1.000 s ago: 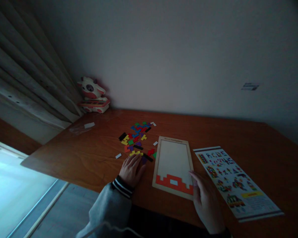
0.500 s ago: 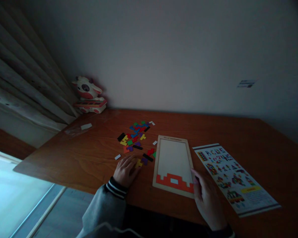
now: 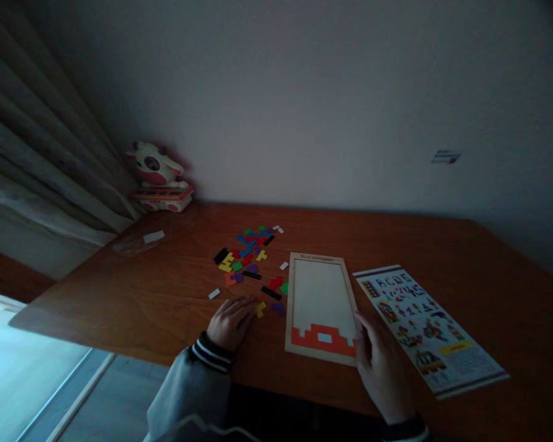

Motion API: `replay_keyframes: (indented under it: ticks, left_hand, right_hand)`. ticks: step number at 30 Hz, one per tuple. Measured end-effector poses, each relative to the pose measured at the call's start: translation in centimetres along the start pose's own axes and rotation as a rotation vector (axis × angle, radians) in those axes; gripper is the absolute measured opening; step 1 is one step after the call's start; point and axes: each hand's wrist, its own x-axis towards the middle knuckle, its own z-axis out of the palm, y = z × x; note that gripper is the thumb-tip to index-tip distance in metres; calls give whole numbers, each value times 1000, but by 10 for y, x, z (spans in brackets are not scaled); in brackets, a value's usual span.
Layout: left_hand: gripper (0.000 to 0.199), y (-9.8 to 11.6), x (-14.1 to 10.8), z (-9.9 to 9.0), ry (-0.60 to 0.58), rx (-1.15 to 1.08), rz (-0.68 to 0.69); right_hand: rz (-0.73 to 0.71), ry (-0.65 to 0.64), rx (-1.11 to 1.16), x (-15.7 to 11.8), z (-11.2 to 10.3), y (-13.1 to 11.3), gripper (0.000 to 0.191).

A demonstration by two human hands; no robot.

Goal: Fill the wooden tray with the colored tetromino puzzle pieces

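My left hand [image 3: 230,322] lies low on the table with its fingers stretched out together, the tips at the left edge of a yellow puzzle piece [image 3: 260,309]. Its thumb is mostly hidden. Just right of that piece is a purple piece [image 3: 279,309]. My right hand [image 3: 380,362] grips the right rim of a wooden puzzle board [image 3: 288,319], thumb on top. Along the board's near end, orange-red pieces [image 3: 317,337] form a stepped row around a small white piece [image 3: 324,337]; the area above shows bare.
Loose coloured pieces [image 3: 245,252] are scattered left of the board, with a black bar [image 3: 271,293] and a white piece [image 3: 214,294] near my left hand. A printed pattern sheet [image 3: 426,331] lies on the right. A cow toy with keyboard [image 3: 161,178] stands at the back left.
The purple piece has shifted right and nearer, apart from the yellow piece. My left fingers have drawn back slightly, uncovering more of the yellow piece. The right hand stays on the board; the view shifted slightly.
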Motion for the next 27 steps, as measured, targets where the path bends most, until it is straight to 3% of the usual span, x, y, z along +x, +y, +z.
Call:
replay_keyframes:
  ticks: [10,18,20,22,27]
  left_hand:
    - [22,1,3,-3,1,-10,20]
    - [21,-1,2,-2,-1,0,13]
    - [21,-2,1,-1,-7,-4,8]
    - [22,-2,1,0,-17,-12,3]
    - [22,-2,0,2,-15,-17,-3]
  right_hand:
    - [90,166,-68,4,-3,-3,32]
    - [24,258,-89,9,-8,-7,35]
    - [-24,210,-73,7,-8,-18,34]
    - [-111,72,-27,6,-4,-36,34]
    - [-280,-194,-79,16,25,-99,38]
